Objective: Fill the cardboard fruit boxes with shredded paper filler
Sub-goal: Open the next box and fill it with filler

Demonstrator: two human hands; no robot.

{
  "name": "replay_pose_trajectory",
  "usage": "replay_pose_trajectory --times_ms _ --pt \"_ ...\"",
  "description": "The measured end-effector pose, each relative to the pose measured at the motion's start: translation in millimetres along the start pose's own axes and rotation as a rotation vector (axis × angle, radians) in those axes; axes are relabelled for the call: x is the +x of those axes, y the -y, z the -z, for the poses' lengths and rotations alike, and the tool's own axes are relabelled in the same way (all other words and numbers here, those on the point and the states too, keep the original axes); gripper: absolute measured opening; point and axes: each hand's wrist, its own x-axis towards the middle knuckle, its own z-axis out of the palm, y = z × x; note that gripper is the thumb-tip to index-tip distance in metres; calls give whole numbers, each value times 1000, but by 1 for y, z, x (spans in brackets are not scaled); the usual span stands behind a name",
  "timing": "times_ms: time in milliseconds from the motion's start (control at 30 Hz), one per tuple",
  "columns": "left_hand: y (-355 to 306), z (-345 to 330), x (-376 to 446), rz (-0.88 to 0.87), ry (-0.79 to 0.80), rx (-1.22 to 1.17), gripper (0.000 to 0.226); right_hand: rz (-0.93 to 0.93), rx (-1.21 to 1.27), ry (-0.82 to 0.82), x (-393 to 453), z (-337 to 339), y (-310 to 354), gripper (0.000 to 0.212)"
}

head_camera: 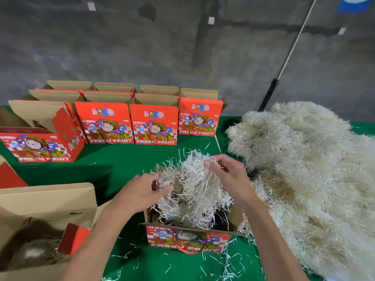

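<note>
An open red "FRESH FRUIT" cardboard box [188,239] stands on the green table in front of me. Above its opening hangs a clump of white shredded paper [192,183], with strands trailing down into the box. My left hand [142,191] pinches the clump's left side. My right hand [227,175] grips its upper right side, fingers curled into the strands. A large heap of shredded paper [304,169] covers the table to the right of the box.
Several open red fruit boxes [154,124] stand in rows at the back of the green table [121,165]. One box [42,142] sits at the left. A big brown carton [46,201] is at the lower left. Loose shreds litter the cloth near me.
</note>
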Motion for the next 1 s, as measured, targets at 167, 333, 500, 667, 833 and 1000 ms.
replay_pose_trajectory --times_ms 167,333,500,667,833,1000 --pt "-17 11 -15 76 218 -64 74 116 -112 21 0 -1 9 18" --pt "-20 11 -18 77 319 -140 68 58 -322 103 -10 11 -2 35" --pt "-12 -13 5 125 167 -101 44 -73 -473 170 -16 19 -32 23" --pt "-16 -42 26 88 222 -99 42 -50 -607 58 -14 15 -55 15" --pt "-27 -69 52 -4 489 79 47 -140 -808 281 -6 -3 -74 14" --pt "-32 -92 75 -6 594 305 34 -232 -940 476 8 -26 -95 17"
